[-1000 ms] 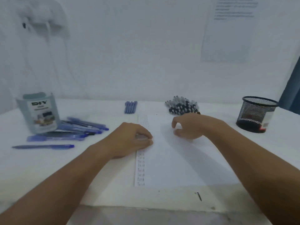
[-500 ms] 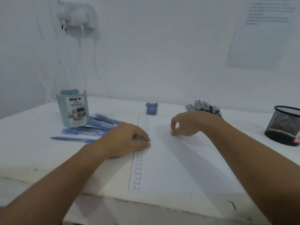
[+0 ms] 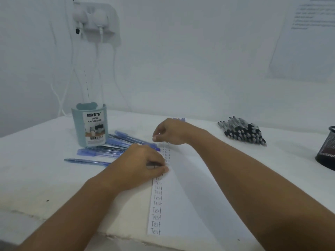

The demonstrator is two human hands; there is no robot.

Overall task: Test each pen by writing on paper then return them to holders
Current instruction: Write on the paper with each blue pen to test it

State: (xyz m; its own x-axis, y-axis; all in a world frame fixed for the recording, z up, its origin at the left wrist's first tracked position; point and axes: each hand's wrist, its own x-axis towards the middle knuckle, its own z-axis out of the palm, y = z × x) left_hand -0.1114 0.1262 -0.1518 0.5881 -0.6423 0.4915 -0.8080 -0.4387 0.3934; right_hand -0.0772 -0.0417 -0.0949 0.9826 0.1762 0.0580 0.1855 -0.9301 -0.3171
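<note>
A white paper sheet (image 3: pixel 190 187) lies on the table with a column of handwritten "Test" words down its left edge. My left hand (image 3: pixel 145 163) rests on that edge with bent fingers and holds no pen. My right hand (image 3: pixel 170 133) hovers above the sheet's top left corner with fingers loosely curled and nothing in them, just right of the tips of several loose blue pens (image 3: pixel 112 152). A teal desk organizer (image 3: pixel 90 127) stands behind those pens. A pile of black pens (image 3: pixel 243 132) lies at the back right, and a black mesh holder (image 3: pixel 328 153) sits at the right edge.
A few more blue pens (image 3: pixel 179 119) peek out behind my right hand. A wall socket (image 3: pixel 96 20) with plugged cables hangs above the organizer. A printed sheet (image 3: pixel 308 33) is stuck on the wall at the right. The table's front edge runs close to me.
My right hand has moved left from the middle of the sheet's top to the blue pens' tips. My head has turned left. The left hand has stayed on the sheet's edge.
</note>
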